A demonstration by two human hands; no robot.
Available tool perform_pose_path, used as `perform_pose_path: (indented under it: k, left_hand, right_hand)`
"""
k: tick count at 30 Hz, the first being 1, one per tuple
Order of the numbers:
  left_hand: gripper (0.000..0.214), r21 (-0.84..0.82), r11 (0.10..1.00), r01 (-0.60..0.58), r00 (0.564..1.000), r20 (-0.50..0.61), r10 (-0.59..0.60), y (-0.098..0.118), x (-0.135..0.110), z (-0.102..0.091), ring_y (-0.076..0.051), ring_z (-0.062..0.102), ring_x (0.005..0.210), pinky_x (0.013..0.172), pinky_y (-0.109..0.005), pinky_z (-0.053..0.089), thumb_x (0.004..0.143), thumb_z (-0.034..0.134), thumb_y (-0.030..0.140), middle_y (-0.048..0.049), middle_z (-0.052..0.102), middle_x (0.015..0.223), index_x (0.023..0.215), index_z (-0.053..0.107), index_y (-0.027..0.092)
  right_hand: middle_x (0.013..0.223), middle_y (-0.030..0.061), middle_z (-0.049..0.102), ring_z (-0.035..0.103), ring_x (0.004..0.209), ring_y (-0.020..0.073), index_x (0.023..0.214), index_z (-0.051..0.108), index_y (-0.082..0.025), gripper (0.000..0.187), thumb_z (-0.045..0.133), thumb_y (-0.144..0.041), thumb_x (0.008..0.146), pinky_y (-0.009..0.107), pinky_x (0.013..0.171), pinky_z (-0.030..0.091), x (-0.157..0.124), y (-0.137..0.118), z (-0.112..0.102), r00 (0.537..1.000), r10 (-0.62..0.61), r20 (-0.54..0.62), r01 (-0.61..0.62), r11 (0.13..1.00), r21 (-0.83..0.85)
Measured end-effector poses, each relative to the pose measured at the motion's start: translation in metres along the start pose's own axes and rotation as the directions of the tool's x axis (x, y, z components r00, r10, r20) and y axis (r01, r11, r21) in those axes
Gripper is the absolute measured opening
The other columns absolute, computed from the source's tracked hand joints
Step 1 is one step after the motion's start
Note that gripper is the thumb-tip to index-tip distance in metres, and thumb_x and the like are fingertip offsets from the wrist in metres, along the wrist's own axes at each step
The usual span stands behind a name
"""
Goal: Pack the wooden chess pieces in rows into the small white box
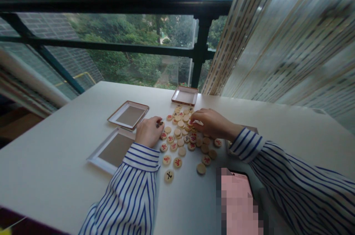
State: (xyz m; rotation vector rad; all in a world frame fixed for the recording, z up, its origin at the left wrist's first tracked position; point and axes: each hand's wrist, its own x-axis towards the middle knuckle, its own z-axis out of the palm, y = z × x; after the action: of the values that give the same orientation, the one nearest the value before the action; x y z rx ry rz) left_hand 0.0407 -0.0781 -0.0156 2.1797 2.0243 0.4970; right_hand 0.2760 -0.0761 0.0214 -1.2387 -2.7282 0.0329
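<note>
Many round, pale wooden Chinese chess pieces lie in a loose heap on the white table, some showing red or black characters and others face down. At the heap's left edge, my left hand is closed on a chess piece with a dark character between thumb and fingertips. Over the right side of the heap, my right hand pinches another chess piece, which shows a bit of red. Its fingers hide part of the pile behind them.
Shallow open boxes stand left of the heap: a brown-rimmed one and a white-rimmed one. Another box is at the far edge. A box is partly hidden by my right forearm. A blurred phone lies near me.
</note>
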Motion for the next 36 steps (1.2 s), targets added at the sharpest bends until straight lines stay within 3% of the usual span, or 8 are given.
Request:
perform_pose_path:
  k: [10, 14, 17, 20, 27, 32, 36]
  left_hand:
    - [0.034, -0.092, 0.995, -0.042, 0.999, -0.010, 0.042, 0.000, -0.001, -0.005, -0.024, 0.059, 0.094, 0.083, -0.036, 0.043, 0.078, 0.053, 0.033, -0.0084, 0.067, 0.099, 0.106, 0.063, 0.017]
    - [0.030, -0.151, 0.962, -0.228, 0.973, -0.080, 0.218, 0.011, -0.008, -0.007, -0.022, 0.059, 0.092, 0.084, -0.034, 0.043, 0.076, 0.058, 0.032, -0.0060, 0.068, 0.096, 0.102, 0.065, 0.019]
    - [0.030, -0.138, 0.928, -0.346, 0.938, -0.035, 0.344, 0.021, -0.013, -0.004, -0.022, 0.059, 0.088, 0.083, -0.036, 0.043, 0.074, 0.061, 0.038, -0.0049, 0.069, 0.090, 0.099, 0.066, 0.022]
    - [0.027, -0.088, 0.923, -0.375, 0.926, 0.021, 0.378, 0.027, -0.015, -0.001, -0.023, 0.060, 0.085, 0.080, -0.038, 0.043, 0.074, 0.061, 0.037, -0.0049, 0.069, 0.084, 0.097, 0.067, 0.024]
    - [0.024, -0.103, 0.919, -0.380, 0.923, 0.018, 0.383, 0.024, -0.014, 0.002, -0.023, 0.060, 0.084, 0.080, -0.039, 0.043, 0.077, 0.058, 0.035, -0.0067, 0.069, 0.083, 0.093, 0.068, 0.021]
    - [0.032, -0.373, 0.891, -0.259, 0.964, -0.042, 0.262, 0.016, -0.010, 0.002, -0.019, 0.061, 0.084, 0.078, -0.031, 0.046, 0.081, 0.050, 0.042, -0.0067, 0.069, 0.090, 0.097, 0.068, 0.020]
    - [0.038, -0.598, 0.792, -0.126, 0.985, 0.019, 0.172, 0.016, -0.009, 0.000, -0.017, 0.061, 0.078, 0.070, -0.027, 0.048, 0.081, 0.049, 0.046, -0.0054, 0.069, 0.089, 0.098, 0.068, 0.018]
  right_hand:
    - [0.092, 0.0059, 0.065, 0.056, 0.082, 0.0170, 0.090, 0.061, -0.017, 0.016, 0.049, -0.018, 0.079, 0.028, 0.068, 0.033, 0.021, -0.022, 0.003, 0.996, -0.084, 0.037, 0.087, 0.993, -0.085]
    - [0.093, 0.0070, 0.064, 0.056, 0.083, 0.0174, 0.091, 0.061, -0.017, 0.016, 0.049, -0.019, 0.080, 0.029, 0.070, 0.033, 0.026, -0.025, 0.005, 0.995, -0.082, 0.049, 0.086, 0.992, -0.094]
    - [0.096, 0.0076, 0.064, 0.056, 0.086, 0.0168, 0.093, 0.060, -0.016, 0.017, 0.048, -0.019, 0.082, 0.028, 0.071, 0.033, 0.023, -0.023, 0.003, 0.996, -0.066, 0.061, 0.071, 0.994, -0.087]
    - [0.094, 0.0076, 0.063, 0.056, 0.086, 0.0159, 0.093, 0.060, -0.017, 0.017, 0.045, -0.019, 0.085, 0.027, 0.070, 0.033, 0.020, -0.020, 0.000, 0.996, -0.039, 0.077, 0.045, 0.996, -0.079]
    - [0.093, 0.0060, 0.063, 0.056, 0.086, 0.0159, 0.095, 0.060, -0.018, 0.019, 0.044, -0.021, 0.085, 0.027, 0.070, 0.033, 0.013, -0.017, 0.000, 0.998, -0.013, 0.054, 0.017, 0.996, -0.085]
    - [0.091, 0.0057, 0.064, 0.057, 0.082, 0.0158, 0.094, 0.060, -0.018, 0.018, 0.045, -0.024, 0.085, 0.027, 0.068, 0.034, 0.008, -0.013, 0.001, 1.000, 0.006, 0.011, -0.006, 0.999, -0.052]
    - [0.092, 0.0063, 0.065, 0.056, 0.080, 0.0148, 0.094, 0.060, -0.017, 0.017, 0.047, -0.022, 0.084, 0.026, 0.069, 0.035, 0.006, -0.013, 0.001, 0.999, -0.004, -0.038, 0.005, 1.000, 0.018]
